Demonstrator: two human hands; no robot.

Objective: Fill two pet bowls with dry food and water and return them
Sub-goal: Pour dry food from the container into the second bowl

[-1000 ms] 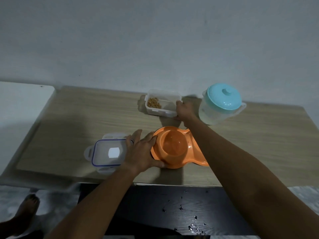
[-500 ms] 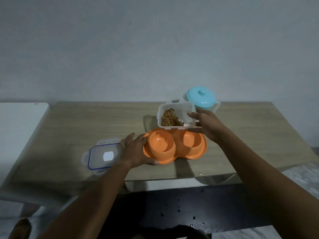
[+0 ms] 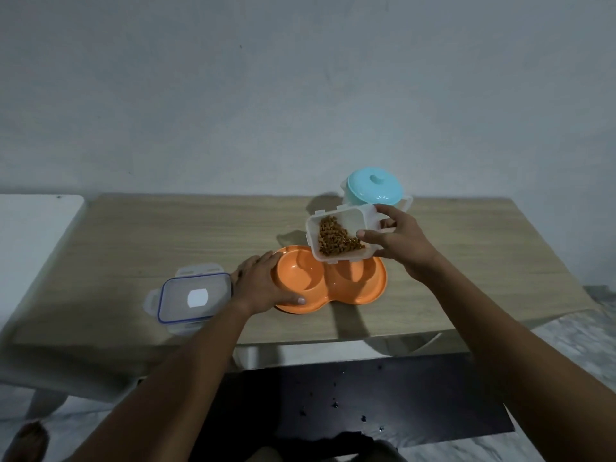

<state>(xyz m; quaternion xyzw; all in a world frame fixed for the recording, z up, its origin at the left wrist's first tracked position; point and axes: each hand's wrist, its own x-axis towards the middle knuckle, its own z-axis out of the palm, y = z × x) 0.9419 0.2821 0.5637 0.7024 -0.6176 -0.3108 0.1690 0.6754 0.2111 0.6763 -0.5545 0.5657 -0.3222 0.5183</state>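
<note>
Starting at my far left, the clear container lid (image 3: 195, 299) with its blue seal lies flat on the wooden table (image 3: 133, 235), just beside my left hand. It plays no part in the pour and can stay where it is.

My left hand (image 3: 263, 285) is spread flat, fingers over the left rim of the orange double pet bowl (image 3: 330, 281) and thumb along its near edge, pinning it down rather than lifting it. The bowl looks like thin moulded plastic, stiff but light, so I judge it would skate on this smooth tabletop if nudged; holding the rim is the right place to brace it. Both wells look empty as far as I can tell.

Above the middle of the bowl, my right hand (image 3: 396, 243) grips the clear food container (image 3: 340, 233) by its right end, thumb across the front edge and fingers wrapped behind. It is tilted toward me, with the brown kibble (image 3: 336, 241) heaped in the lower corner. The tub seems light and rigid, though its smooth walls could slip, so I would keep the grip at that end wall. The pellets will probably slide all at once.

Behind it stands the teal-lidded jug (image 3: 373, 186), untouched; I cannot see whether it holds water.
</note>
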